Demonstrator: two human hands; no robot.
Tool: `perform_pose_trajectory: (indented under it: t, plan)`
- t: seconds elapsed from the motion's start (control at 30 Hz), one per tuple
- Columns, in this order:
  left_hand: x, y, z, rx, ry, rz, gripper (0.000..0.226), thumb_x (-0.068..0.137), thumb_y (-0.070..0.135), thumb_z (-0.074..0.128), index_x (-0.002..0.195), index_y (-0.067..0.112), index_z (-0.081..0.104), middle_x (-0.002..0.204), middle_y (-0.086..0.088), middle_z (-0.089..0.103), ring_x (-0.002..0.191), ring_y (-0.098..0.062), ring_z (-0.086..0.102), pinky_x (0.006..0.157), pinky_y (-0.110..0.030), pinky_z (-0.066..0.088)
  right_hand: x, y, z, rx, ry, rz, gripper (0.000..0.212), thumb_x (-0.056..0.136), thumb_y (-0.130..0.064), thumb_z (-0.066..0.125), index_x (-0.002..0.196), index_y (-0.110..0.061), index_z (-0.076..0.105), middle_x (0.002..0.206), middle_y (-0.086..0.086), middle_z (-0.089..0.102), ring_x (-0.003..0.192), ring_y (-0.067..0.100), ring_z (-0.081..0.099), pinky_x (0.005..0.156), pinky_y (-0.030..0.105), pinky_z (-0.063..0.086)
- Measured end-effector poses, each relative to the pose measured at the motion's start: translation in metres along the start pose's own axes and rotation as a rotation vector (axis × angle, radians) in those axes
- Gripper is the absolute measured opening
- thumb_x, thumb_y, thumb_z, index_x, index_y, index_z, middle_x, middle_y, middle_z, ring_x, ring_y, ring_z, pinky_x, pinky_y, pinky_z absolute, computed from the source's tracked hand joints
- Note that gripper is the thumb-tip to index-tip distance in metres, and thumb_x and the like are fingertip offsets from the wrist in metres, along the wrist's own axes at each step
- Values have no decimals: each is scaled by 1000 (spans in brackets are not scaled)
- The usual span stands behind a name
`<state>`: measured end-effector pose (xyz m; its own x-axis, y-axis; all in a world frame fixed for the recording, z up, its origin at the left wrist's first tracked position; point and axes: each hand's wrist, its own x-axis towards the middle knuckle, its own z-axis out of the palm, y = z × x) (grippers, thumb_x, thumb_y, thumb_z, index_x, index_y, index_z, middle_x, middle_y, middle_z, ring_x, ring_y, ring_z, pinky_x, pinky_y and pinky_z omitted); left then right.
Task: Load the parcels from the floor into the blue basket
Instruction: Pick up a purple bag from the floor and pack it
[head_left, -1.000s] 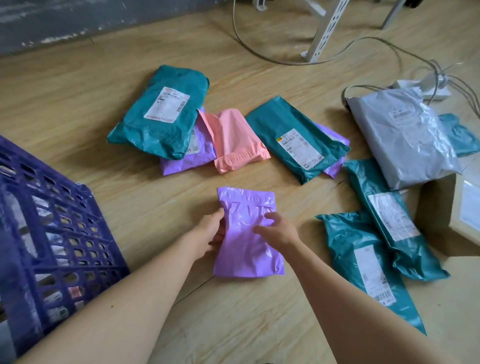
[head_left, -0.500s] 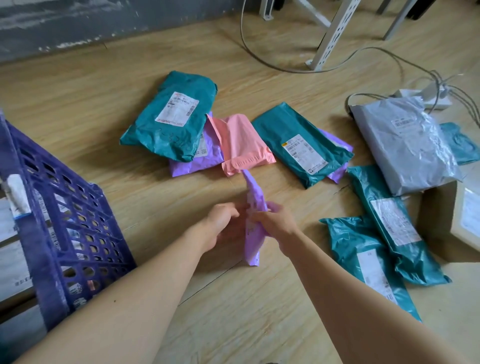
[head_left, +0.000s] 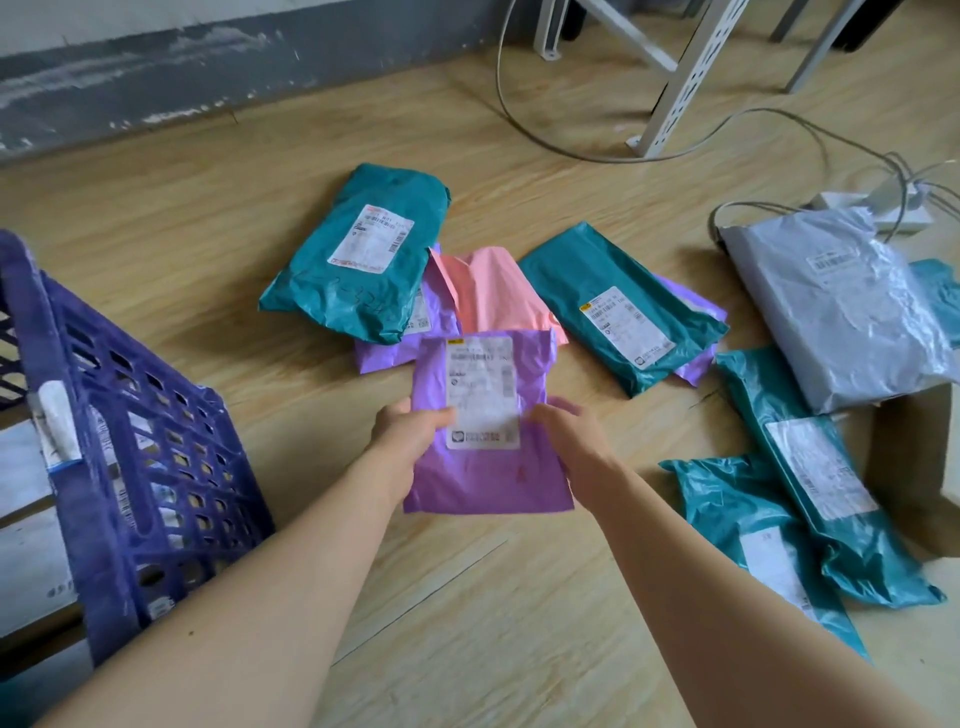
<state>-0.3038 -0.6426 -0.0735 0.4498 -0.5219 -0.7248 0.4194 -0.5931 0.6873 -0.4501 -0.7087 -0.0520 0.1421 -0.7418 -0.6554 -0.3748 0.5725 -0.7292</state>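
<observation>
Parcels lie scattered over the wooden floor (head_left: 182, 234). At far left stands the blue basket (head_left: 130, 467), its lattice wall toward the person, near enough, I judge, for a short swing over the rim. The left hand (head_left: 410, 431) grips the left edge of the purple parcel (head_left: 488, 467), thumb on its face, and the right hand (head_left: 571, 441) grasps the right edge. It is held between both, label (head_left: 483, 389) upward and seemingly raised off the floor, probably so the floppy bag stays flat. Behind it a large teal parcel (head_left: 358, 254), a pink parcel (head_left: 493, 291) and a flatter teal parcel (head_left: 618, 306) overlap. Further right, the grey parcel (head_left: 841, 306) overlaps more teal ones beside a cardboard box (head_left: 914, 467), all awaiting loading
</observation>
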Motion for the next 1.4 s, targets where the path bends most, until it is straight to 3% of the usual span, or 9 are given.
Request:
perform_pose_trajectory:
  t: [0.17,0.27,0.37,0.47,0.63,0.73,1.0,1.27,1.4]
  plan:
    - [7,38,-6,-64,179,171,15,85,7,62,97,15,59,99,-6,64,88,-23,61,83,-33,50,27,-12,4,77,19,67,29,89,-4,48,116,-12,53,88,6,57,62,17,54,55,24,45]
    - [17,53,-7,-102,229,239,11,85,6,61,93,14,58,97,-6,64,84,-21,59,70,-27,49,53,-23,8,37,83,58,42,87,-3,49,129,-9,47,89,6,57,74,22,59,71,35,54]
    - [29,62,-10,-112,242,264,13,85,5,60,80,16,56,94,-6,64,82,-22,60,71,-29,50,77,-33,9,-516,223,-155,61,80,-3,50,138,-17,41,119,12,55,105,29,56,95,40,46]
    - [37,69,-13,-145,230,264,10,86,3,59,89,12,58,89,-3,64,77,-20,60,64,-26,51,93,-41,13,-1069,182,-441,79,77,1,51,146,-27,25,151,10,21,137,32,25,106,41,35]
    - [47,71,-20,-178,231,238,15,86,1,57,90,15,60,92,-6,66,79,-23,62,68,-28,52,119,-42,38,-1322,45,-434,91,78,-22,66,147,-38,9,155,11,-3,142,37,2,105,57,28]
    - [51,71,-23,-167,233,227,19,86,2,58,80,20,60,87,-2,66,82,-24,63,71,-31,53,124,-38,51,-1341,130,-400,76,80,-19,62,142,-35,21,154,15,3,139,40,13,105,59,27]
    - [42,74,-29,-136,211,221,13,88,6,57,93,17,60,81,6,63,67,-9,60,44,-13,47,114,-26,54,-1260,179,-395,33,94,-25,44,126,-16,46,154,18,9,135,40,23,104,54,29]
    - [17,80,-33,-132,254,247,22,86,5,57,72,21,56,78,6,62,78,-22,60,70,-29,51,76,-29,34,-875,334,-445,27,82,-3,46,107,-6,57,114,14,60,107,35,52,86,38,41]
    - [-8,88,-37,-135,248,280,21,85,6,58,70,20,55,77,6,61,80,-22,60,78,-33,50,48,-45,20,-695,406,-361,21,89,-13,51,108,-8,58,103,17,66,96,36,58,70,31,36]
